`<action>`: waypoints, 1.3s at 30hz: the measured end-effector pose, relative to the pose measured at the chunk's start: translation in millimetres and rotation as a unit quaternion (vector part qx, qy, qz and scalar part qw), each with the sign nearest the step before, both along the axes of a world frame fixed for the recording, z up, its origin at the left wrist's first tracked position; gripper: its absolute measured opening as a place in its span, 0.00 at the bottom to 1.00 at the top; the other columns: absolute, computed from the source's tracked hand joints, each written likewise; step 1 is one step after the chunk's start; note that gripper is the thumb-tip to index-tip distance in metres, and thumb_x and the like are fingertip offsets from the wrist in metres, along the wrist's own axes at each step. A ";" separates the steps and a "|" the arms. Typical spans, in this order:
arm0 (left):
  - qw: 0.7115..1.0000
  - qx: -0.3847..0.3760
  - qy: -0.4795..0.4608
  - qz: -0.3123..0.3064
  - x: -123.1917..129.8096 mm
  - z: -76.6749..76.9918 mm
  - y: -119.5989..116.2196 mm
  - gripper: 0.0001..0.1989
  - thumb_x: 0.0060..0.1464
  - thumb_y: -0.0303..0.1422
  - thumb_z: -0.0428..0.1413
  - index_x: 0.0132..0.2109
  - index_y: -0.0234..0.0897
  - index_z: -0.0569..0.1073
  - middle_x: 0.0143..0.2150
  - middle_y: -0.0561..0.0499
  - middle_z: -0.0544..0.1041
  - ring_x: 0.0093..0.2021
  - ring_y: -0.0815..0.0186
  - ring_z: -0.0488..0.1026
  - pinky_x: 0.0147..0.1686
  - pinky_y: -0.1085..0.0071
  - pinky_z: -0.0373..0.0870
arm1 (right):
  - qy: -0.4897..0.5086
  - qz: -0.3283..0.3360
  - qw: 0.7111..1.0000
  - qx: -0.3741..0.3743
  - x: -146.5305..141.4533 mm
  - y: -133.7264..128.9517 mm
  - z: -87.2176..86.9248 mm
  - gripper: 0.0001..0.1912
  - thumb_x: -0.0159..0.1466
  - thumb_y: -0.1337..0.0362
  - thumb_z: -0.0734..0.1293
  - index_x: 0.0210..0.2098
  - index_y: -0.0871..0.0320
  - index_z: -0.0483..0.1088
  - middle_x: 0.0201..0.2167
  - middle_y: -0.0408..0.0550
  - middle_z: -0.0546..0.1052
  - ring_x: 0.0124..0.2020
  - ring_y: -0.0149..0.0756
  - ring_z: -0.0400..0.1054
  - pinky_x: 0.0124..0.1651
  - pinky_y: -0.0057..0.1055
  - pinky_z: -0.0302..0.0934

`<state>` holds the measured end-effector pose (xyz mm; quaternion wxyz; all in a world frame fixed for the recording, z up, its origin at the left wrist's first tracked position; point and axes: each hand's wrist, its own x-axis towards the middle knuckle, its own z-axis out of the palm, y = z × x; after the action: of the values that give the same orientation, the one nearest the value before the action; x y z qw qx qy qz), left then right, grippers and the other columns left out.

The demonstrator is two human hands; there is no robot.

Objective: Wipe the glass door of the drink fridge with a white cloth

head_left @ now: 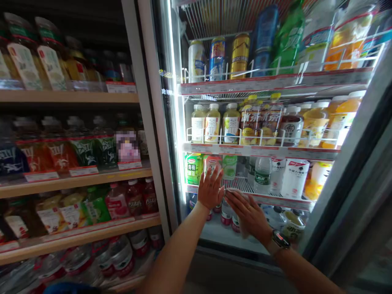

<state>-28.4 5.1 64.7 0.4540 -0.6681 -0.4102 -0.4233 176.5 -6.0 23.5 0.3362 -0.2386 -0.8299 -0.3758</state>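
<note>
My left hand (210, 188) lies flat with its fingers spread, seemingly against the glass door (214, 239) of a lit drinks fridge. Nothing is in it. Beside it, my right hand (249, 212) presses a pale cloth (244, 230) to the same glass, fingers together and stretched out over it. The cloth shows at the fingertips and below the palm; the rest is hidden under the hand. A watch (280, 239) is on my right wrist. Behind the hands, drink cartons (194, 169) and clear water bottles (262, 175) stand on a fridge shelf.
Upper fridge shelves hold cans (240, 55), tea bottles (231, 122) and a green soda bottle (289, 38). At left, wooden shelves (76, 179) carry rows of bottled drinks (55, 139). A grey post (147, 102) stands between them and the fridge; a dark door frame (343, 175) runs down the right.
</note>
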 end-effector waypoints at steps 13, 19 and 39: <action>1.000 -0.014 -0.007 -0.009 0.2 1.9 0.3 0.34 0.63 0.35 0.46 0.72 0.35 0.44 0.70 0.42 0.58 0.73 0.53 0.44 0.68 0.52 0.49 | 0.201 -0.045 0.976 0.071 -3.9 16.5 131.7 0.29 0.68 0.71 0.56 0.68 0.55 0.55 0.68 0.50 0.60 0.72 0.38 0.45 0.72 0.47 0.33; 1.000 0.001 0.002 -0.011 -0.4 4.0 -1.7 0.34 0.63 0.35 0.46 0.72 0.33 0.44 0.71 0.42 0.56 0.74 0.54 0.40 0.68 0.53 0.48 | 0.140 -0.026 0.987 0.078 -10.5 15.3 95.9 0.29 0.67 0.69 0.58 0.68 0.56 0.56 0.65 0.51 0.65 0.70 0.37 0.50 0.72 0.45 0.30; 0.975 -0.091 0.018 0.201 -219.2 71.5 -87.6 0.32 0.65 0.34 0.43 0.72 0.37 0.43 0.71 0.42 0.57 0.72 0.55 0.48 0.67 0.51 0.52 | 0.165 0.032 0.986 0.019 -11.8 16.6 65.5 0.32 0.69 0.66 0.57 0.71 0.47 0.47 0.64 0.47 0.67 0.65 0.41 0.61 0.71 0.47 0.39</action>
<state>-247.6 -82.5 136.2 0.4745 -0.6178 -0.5648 -0.2725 164.7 10.6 89.0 0.4851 -0.2647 -0.7627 -0.3360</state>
